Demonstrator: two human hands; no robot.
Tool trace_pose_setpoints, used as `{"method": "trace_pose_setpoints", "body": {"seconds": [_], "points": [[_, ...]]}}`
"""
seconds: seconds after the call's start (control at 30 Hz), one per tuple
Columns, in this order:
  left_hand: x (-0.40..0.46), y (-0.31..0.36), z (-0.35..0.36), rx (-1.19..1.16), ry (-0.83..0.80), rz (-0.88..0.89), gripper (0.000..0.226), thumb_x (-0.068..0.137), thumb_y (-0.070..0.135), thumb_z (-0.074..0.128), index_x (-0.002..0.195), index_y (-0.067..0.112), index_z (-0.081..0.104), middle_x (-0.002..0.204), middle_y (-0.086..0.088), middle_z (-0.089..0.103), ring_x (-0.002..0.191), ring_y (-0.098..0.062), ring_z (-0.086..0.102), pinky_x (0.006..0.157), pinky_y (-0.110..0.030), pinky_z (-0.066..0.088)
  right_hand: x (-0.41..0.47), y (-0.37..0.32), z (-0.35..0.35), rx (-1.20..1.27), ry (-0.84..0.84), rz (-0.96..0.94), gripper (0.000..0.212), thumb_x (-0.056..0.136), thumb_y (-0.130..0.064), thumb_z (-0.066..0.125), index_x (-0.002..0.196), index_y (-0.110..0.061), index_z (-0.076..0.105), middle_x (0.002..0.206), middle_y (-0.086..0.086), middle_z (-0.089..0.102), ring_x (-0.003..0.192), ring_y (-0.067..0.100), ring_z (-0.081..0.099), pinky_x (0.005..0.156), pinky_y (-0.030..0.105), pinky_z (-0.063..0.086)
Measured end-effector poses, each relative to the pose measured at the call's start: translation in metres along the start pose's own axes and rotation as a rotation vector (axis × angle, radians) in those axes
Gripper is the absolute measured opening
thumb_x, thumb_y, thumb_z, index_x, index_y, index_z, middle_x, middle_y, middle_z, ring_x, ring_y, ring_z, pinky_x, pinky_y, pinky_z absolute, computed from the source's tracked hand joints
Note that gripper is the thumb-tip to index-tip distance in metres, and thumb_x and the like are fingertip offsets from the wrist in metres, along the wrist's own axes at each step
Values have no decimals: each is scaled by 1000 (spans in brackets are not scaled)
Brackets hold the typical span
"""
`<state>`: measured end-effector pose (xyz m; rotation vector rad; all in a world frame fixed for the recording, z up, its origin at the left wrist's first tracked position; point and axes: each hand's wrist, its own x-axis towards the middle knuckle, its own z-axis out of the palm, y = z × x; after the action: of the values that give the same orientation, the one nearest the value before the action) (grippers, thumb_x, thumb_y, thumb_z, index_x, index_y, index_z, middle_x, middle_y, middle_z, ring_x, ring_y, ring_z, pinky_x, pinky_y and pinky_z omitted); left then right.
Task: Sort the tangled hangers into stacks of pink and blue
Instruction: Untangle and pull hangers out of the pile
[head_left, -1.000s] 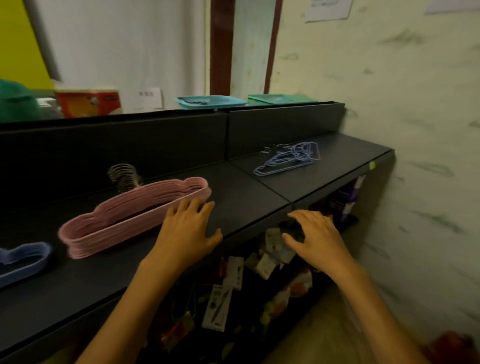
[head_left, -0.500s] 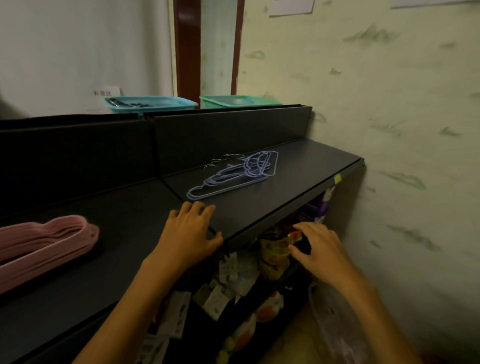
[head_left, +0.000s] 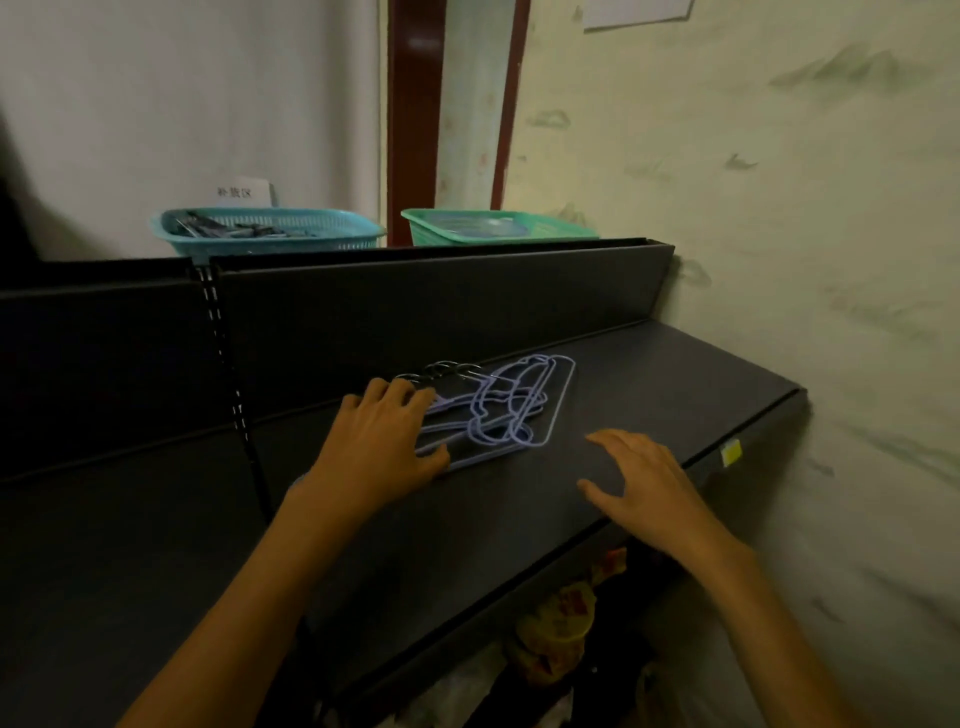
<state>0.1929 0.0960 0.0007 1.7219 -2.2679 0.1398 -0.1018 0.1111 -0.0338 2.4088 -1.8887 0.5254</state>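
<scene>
Hangers (head_left: 498, 410) lie under left hand's (head_left: 379, 441) spread fingers; right hand (head_left: 644, 483) spread beside.

Your left hand (head_left: 382, 441) hides the near-left end of the blue hangers (head_left: 511, 408). Below the shelf (head_left: 675, 384), the packets (head_left: 561, 623) are too dark and blurred to identify.

A blue plastic mesh basket (head_left: 270, 231) and a green plastic mesh basket (head_left: 496, 227) sit at twelve o'clock behind the dark metal shelf (head_left: 675, 379).
</scene>
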Motion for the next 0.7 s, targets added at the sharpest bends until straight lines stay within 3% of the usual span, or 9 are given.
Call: {"method": "trace_pose_setpoints", "body": {"seconds": [0.33, 0.53, 0.7], "points": [[46, -6, 12, 95, -73, -204, 75, 87, 56, 51, 147, 26, 19, 150, -1, 25, 137, -21, 24, 112, -42, 26, 115, 42, 28, 155, -22, -191, 58, 86, -45, 60, 137, -26, 41, 142, -4, 43, 132, 12, 34, 109, 30, 23], [72, 11, 29, 110, -73, -370, 74, 86, 55, 52, 147, 27, 20, 150, 0, 27, 137, -21, 24, 111, -41, 25, 174, 80, 41, 243, -173, -349, 62, 83, -52, 60, 138, -31, 39, 144, -7, 41, 131, 9, 34, 109, 28, 23], [88, 40, 36, 125, -24, -534, 73, 87, 54, 53, 147, 27, 22, 148, 0, 30, 136, -20, 26, 110, -40, 28, 215, 95, 45, 274, -436, -456, 77, 71, -73, 55, 138, -42, 32, 149, -11, 31, 135, 10, 30, 111, 35, 28]]}}
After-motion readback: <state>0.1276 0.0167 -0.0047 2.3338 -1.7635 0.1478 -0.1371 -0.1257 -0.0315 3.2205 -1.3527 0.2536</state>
